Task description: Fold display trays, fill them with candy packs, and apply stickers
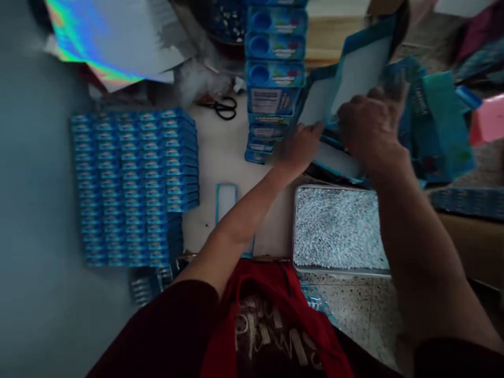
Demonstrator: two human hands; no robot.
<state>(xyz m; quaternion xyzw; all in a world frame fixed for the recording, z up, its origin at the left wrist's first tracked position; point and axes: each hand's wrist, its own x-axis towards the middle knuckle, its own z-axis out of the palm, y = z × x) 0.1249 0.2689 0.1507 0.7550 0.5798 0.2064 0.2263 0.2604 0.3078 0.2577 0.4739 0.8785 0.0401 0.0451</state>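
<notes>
Blue cartons with pale inner faces lie in a jumbled heap at the upper right. My left hand (301, 148) is closed on the edge of one pale-lined blue carton (317, 100), next to the stacked boxes. Over the heap, my right hand (372, 122) is bent at the knuckles in front of another pale-lined carton (360, 65). Its fingertips are hidden and somewhat blurred, so what they hold cannot be made out. Just left of my left hand rises a column of printed blue boxes (275, 73).
A metal tray (296, 226) full of small pale pieces sits below my hands. Rows of small blue boxes (132, 184) are stacked at the left. Black-handled scissors (225, 108) and a narrow blue-edged piece (226, 202) lie on the table. More cartons (444, 126) stand at the right.
</notes>
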